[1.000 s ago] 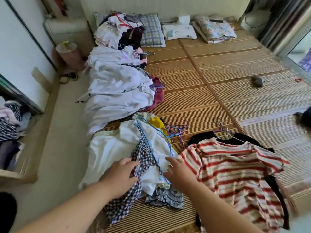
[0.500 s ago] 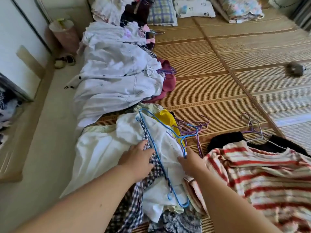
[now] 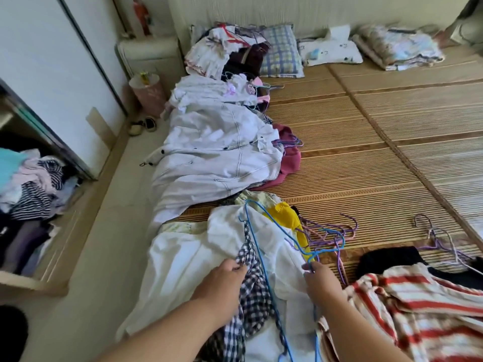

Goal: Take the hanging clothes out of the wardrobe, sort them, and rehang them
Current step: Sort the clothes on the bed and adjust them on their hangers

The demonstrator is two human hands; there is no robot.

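Two hands down on the nearest heap of clothes at the mat's left edge; left hand (image 3: 222, 283) curled, pinching the edge of a checked shirt (image 3: 254, 293) between thumb and fingers; right hand (image 3: 322, 282) closed round the hook of a blue hanger (image 3: 261, 259), its wire lying across a white garment (image 3: 183, 259) and the checked shirt. Tangled just beyond the right hand, a bunch of purple hangers (image 3: 330, 231) beside a yellow top (image 3: 285, 218), crowding the blue hook; close against the right forearm, a red-striped shirt (image 3: 418, 309) over a black one (image 3: 386, 259). Farther up the mat (image 3: 366, 165), a pale jacket (image 3: 217, 158) over a maroon piece (image 3: 290, 158); more heaps beyond, toward the pillows (image 3: 281, 53). Off to the left, an open wardrobe (image 3: 52, 74) with crumpled clothes (image 3: 34, 184) inside; pink bin (image 3: 147, 92) and slippers (image 3: 142, 125) on the floor beside the mat.
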